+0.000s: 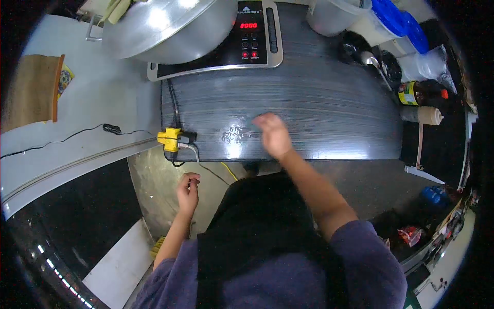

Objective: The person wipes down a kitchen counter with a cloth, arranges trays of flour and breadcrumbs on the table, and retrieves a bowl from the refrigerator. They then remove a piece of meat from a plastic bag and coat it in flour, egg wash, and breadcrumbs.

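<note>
Over the front part of the dark, streaked tabletop point(329, 98) is my right hand point(274, 135), blurred, its fingers pointing left beside a wet, shiny patch point(234, 136). Whether it holds anything is too smeared to tell. My left hand point(189, 193) hangs below the table's front edge with its fingers curled in, and nothing shows in it. Between the left hand and the tabletop's left corner sits a yellow power adapter point(169, 139) with cables plugged in.
A large lidded metal pot point(170, 31) stands on an induction cooker point(252, 36) lit with red digits. Tubs with blue lids point(388, 18), a black bowl with a ladle point(354, 47), a dark sauce bottle point(424, 94) and a squeeze bottle point(429, 116) line the right side.
</note>
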The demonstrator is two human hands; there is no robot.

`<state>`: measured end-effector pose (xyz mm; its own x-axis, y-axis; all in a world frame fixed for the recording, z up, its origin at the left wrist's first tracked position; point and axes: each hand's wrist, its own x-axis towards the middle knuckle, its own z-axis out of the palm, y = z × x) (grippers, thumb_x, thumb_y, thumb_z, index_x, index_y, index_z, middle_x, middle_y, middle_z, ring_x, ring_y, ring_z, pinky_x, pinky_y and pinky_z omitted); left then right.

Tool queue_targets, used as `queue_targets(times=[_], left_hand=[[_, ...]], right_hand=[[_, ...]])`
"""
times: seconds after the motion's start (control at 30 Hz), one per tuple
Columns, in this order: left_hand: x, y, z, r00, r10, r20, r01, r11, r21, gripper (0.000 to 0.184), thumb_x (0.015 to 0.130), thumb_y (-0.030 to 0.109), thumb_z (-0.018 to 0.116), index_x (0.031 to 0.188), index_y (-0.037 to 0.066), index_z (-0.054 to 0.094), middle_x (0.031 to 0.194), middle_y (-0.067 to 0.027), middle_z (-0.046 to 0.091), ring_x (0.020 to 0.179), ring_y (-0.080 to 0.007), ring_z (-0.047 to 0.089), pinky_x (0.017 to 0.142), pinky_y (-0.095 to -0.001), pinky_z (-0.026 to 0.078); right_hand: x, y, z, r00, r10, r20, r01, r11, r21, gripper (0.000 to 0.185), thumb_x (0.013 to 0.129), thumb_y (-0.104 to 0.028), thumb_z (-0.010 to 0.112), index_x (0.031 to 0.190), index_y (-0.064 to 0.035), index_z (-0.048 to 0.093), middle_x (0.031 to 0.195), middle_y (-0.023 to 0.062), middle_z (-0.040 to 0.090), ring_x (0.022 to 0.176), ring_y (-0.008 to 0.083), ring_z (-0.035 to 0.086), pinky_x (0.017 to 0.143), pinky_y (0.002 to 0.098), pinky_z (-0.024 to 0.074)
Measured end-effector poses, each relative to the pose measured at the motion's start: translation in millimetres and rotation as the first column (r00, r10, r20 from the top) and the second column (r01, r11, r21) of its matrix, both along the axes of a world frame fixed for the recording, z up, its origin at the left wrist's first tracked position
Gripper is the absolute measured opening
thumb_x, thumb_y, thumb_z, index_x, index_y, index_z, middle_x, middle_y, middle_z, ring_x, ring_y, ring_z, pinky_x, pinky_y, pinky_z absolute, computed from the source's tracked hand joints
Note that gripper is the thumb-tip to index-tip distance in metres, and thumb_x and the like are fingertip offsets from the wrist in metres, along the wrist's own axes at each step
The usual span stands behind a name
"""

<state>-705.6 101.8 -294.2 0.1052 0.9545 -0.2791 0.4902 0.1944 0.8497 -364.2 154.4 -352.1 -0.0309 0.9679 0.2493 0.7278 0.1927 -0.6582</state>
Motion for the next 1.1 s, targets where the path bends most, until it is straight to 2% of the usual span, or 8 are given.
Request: queue_targets(times=[0.13, 0.27, 0.3, 0.33, 0.37, 0.47, 0.6, 1.1], left_hand=[[-1, 8, 2, 0.999, 0.014, -0.033, -0.011, 0.995, 0.103, 0.016, 0.086, -0.007, 0.047, 0.092, 0.001, 0.060, 0.090, -0.0095, 0.058, 0.080, -0.0175, 0.057, 0.071, -0.0274, 0.047], [-11, 26, 21, 0.953, 0.088, -0.289, 0.028, 0.927, 0.374, 0.015, 0.080, -0.004, 0.055, 0.093, 0.002, 0.060, 0.093, -0.0127, 0.054, 0.090, -0.0263, 0.054, 0.079, -0.0340, 0.044], [-17, 31, 24, 0.919, 0.124, -0.373, 0.052, 0.902, 0.428, 0.016, 0.078, -0.002, 0.057, 0.094, 0.003, 0.061, 0.095, -0.0136, 0.053, 0.093, -0.0290, 0.053, 0.081, -0.0362, 0.044], [-22, 34, 23, 0.904, 0.172, -0.391, 0.027, 0.891, 0.453, 0.018, 0.077, 0.000, 0.059, 0.095, 0.004, 0.061, 0.096, -0.0142, 0.052, 0.095, -0.0308, 0.052, 0.083, -0.0379, 0.042], [-27, 38, 19, 0.888, 0.217, -0.406, 0.005, 0.877, 0.480, 0.020, 0.076, 0.001, 0.060, 0.096, 0.004, 0.061, 0.097, -0.0148, 0.052, 0.097, -0.0327, 0.051, 0.085, -0.0396, 0.041], [-39, 46, 21, 0.814, 0.262, -0.518, 0.004, 0.890, 0.457, 0.031, 0.074, 0.008, 0.066, 0.105, 0.007, 0.058, 0.106, -0.0151, 0.050, 0.105, -0.0340, 0.048, 0.091, -0.0430, 0.037], [-48, 54, 21, 0.782, 0.289, -0.551, -0.039, 0.906, 0.421, 0.041, 0.074, 0.015, 0.069, 0.112, 0.010, 0.056, 0.114, -0.0140, 0.050, 0.111, -0.0344, 0.047, 0.095, -0.0447, 0.035], [-31, 92, 15, 0.736, 0.252, -0.628, 0.041, 0.910, 0.413, 0.041, 0.073, 0.024, 0.073, 0.108, 0.009, 0.059, 0.107, -0.0088, 0.061, 0.106, -0.0300, 0.054, 0.092, -0.0441, 0.036]], right_hand=[[-70, -20, 3, 0.944, 0.284, -0.168, -0.284, 0.959, 0.026, 0.032, 0.071, 0.000, 0.054, 0.099, -0.0071, 0.069, 0.106, 0.0098, 0.066, 0.105, 0.0277, 0.057, 0.095, 0.0389, 0.0461], [-52, -11, 23, 0.817, -0.054, -0.574, -0.017, 0.993, -0.118, 0.026, 0.088, -0.004, 0.047, 0.093, -0.0095, 0.071, 0.097, 0.0131, 0.068, 0.097, 0.0290, 0.063, 0.092, 0.0385, 0.0479], [-22, -2, 41, 0.893, -0.088, -0.441, 0.046, 0.993, -0.106, 0.029, 0.094, -0.013, 0.042, 0.096, -0.0073, 0.071, 0.099, 0.0128, 0.069, 0.099, 0.0275, 0.064, 0.092, 0.0374, 0.0461], [6, 2, 48, 0.746, -0.236, -0.622, 0.139, 0.970, -0.202, 0.034, 0.096, -0.016, 0.037, 0.099, -0.0042, 0.070, 0.100, 0.0115, 0.069, 0.100, 0.0260, 0.063, 0.092, 0.0378, 0.0450], [43, 9, 37, 0.823, -0.190, -0.536, 0.229, 0.973, 0.007, 0.034, 0.094, -0.015, 0.039, 0.103, -0.0016, 0.068, 0.103, 0.0114, 0.069, 0.103, 0.0254, 0.062, 0.094, 0.0373, 0.0439], [127, 32, 30, 0.888, -0.457, -0.050, 0.457, 0.889, -0.019, 0.037, 0.084, -0.004, 0.047, 0.118, -0.0040, 0.062, 0.124, 0.0159, 0.059, 0.114, 0.0308, 0.055, 0.101, 0.0413, 0.0400], [141, 56, -25, 0.738, -0.570, 0.361, 0.561, 0.816, 0.143, 0.040, 0.084, -0.003, 0.049, 0.123, -0.0069, 0.058, 0.132, 0.0196, 0.051, 0.120, 0.0383, 0.048, 0.103, 0.0442, 0.0390], [-96, 41, 5, 0.979, 0.125, 0.161, -0.129, 0.992, 0.013, 0.042, 0.074, 0.005, 0.052, 0.113, -0.0060, 0.062, 0.124, 0.0150, 0.056, 0.118, 0.0352, 0.051, 0.102, 0.0428, 0.0409]])
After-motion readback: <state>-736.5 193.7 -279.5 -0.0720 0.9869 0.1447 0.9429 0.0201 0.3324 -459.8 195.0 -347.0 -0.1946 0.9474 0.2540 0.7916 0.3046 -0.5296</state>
